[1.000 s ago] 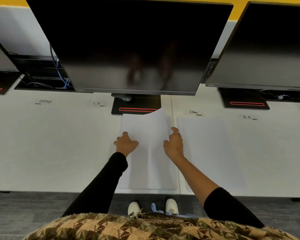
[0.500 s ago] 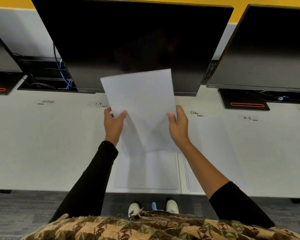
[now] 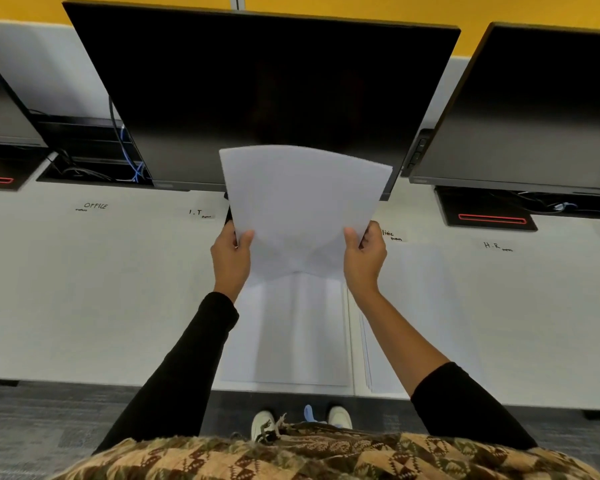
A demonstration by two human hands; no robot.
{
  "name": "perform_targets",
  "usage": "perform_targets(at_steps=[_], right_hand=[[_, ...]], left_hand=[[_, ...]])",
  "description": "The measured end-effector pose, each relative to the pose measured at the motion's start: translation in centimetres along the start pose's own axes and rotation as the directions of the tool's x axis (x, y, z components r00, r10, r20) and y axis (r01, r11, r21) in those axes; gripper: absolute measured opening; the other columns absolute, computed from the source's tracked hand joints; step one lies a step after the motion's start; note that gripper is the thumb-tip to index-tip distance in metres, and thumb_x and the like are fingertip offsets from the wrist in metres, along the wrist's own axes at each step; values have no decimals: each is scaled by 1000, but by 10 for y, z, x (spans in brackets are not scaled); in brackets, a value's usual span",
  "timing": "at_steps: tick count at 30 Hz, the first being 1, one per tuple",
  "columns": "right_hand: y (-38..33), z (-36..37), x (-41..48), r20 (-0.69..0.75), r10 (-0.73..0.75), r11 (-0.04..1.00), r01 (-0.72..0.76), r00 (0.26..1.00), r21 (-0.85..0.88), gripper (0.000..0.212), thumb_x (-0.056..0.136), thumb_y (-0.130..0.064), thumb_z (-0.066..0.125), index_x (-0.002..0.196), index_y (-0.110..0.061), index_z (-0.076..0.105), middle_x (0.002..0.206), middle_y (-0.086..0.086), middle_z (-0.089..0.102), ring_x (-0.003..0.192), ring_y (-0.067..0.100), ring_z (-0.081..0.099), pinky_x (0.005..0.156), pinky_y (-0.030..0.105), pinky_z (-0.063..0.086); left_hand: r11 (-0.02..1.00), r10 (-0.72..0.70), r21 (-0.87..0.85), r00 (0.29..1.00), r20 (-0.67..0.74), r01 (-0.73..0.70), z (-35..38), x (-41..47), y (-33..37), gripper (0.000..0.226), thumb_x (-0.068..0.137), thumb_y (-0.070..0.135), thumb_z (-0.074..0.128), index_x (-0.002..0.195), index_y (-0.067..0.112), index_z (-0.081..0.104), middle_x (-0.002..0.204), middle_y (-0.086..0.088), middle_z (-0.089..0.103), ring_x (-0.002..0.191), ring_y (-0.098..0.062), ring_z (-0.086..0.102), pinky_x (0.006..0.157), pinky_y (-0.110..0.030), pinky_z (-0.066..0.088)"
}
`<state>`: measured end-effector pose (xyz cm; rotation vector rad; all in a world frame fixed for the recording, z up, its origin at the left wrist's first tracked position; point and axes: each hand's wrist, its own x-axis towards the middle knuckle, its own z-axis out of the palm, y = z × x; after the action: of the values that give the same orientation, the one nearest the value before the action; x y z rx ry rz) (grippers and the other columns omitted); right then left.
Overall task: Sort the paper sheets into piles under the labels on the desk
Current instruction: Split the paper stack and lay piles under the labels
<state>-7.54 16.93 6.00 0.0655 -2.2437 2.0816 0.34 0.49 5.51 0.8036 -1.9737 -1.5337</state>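
Observation:
A white paper sheet (image 3: 302, 202) is held up above the desk, bowed slightly, in front of the middle monitor. My left hand (image 3: 230, 258) pinches its lower left edge and my right hand (image 3: 363, 258) pinches its lower right edge. Below it a stack of white sheets (image 3: 288, 334) lies flat at the desk's front edge. A second pile (image 3: 426, 306) lies to the right, under the "Clinic" label (image 3: 390, 234). Other handwritten labels read "OFFICE" (image 3: 95, 206), "I.T" (image 3: 196, 213) and "H.R" (image 3: 494, 245).
The white desk (image 3: 84, 289) carries a large dark monitor (image 3: 257, 91) at the middle, another monitor (image 3: 534, 116) at right and part of one at far left. Black stands with red stripes (image 3: 489, 218) and cables sit behind. My shoes (image 3: 264, 424) show below the desk edge.
Both hands lifted the top sheet off the middle stack and raised it upright; since half a second ago it has straightened and bowed a little.

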Motion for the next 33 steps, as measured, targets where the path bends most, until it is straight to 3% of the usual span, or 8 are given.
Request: perform_targets(at_steps=[3, 6, 10, 13, 16, 22, 27, 33], right_hand=[[-7, -17, 18, -59, -26, 1000, 26, 998, -7, 7, 90, -4, 56, 94, -8, 51, 76, -10, 52, 67, -3, 50, 61, 2, 44], [-7, -43, 36, -132, -45, 999, 43, 990, -19, 7, 90, -4, 55, 94, -8, 51, 77, -10, 51, 68, -3, 50, 60, 1, 43], [9, -81, 51, -225, -1, 994, -23, 974, -104, 20, 92, -7, 54, 111, -3, 55, 100, 5, 61, 85, 10, 57, 70, 6, 47], [31, -110, 56, -286, 81, 965, -147, 955, -217, 29, 93, -10, 53, 122, -10, 52, 114, 14, 62, 97, 23, 60, 77, 24, 45], [52, -137, 59, -274, 125, 884, -232, 954, -406, 34, 95, -11, 49, 128, -15, 47, 119, 16, 60, 103, 33, 60, 79, 31, 44], [78, -168, 68, -211, 235, 732, -316, 949, -603, 44, 95, -5, 46, 138, -13, 38, 133, 17, 53, 115, 34, 56, 91, 40, 45], [100, -183, 76, -100, 428, 524, -337, 898, -782, 55, 91, -6, 49, 142, -9, 28, 138, 20, 39, 125, 38, 41, 97, 46, 41], [107, -186, 75, -137, 492, 360, -344, 860, -867, 51, 86, -11, 52, 134, -8, 37, 134, 17, 36, 122, 35, 36, 96, 43, 36]], left_hand=[[998, 35, 42, 998, 54, -37, 17, 2, 12, 19, 93, 8, 51, 83, 25, 51, 84, 0, 51, 74, -14, 46, 65, -14, 42], [998, 33, 56, 994, 108, -40, 44, -4, 27, 6, 92, 6, 52, 96, 12, 54, 91, 2, 57, 73, -8, 54, 62, -6, 45], [998, -53, 55, 981, 188, 44, 86, -27, 35, 18, 91, 7, 56, 109, 6, 54, 94, 3, 56, 77, -6, 56, 62, -3, 46], [986, -140, 126, 951, 277, 109, 115, -49, 32, 35, 93, 7, 54, 128, 7, 48, 111, -3, 58, 97, -16, 56, 83, -17, 47], [963, -225, 227, 904, 364, 148, 141, -68, 23, 47, 94, 4, 50, 139, 9, 36, 129, -11, 54, 110, -22, 55, 96, -24, 42], [895, -329, 427, 841, 430, 132, 175, -86, -7, 59, 93, -1, 46, 147, 7, 23, 129, -18, 52, 119, -28, 53, 98, -25, 41], [738, -424, 674, 782, 457, 6, 193, -93, -21, 58, 95, -1, 37, 148, 2, 15, 140, -19, 42, 128, -29, 44, 107, -28, 36], [622, -407, 781, 826, 390, -63, 204, -94, -19, 34, 90, 1, 44, 124, -3, 43, 131, -23, 42, 117, -36, 49, 83, -32, 38]])
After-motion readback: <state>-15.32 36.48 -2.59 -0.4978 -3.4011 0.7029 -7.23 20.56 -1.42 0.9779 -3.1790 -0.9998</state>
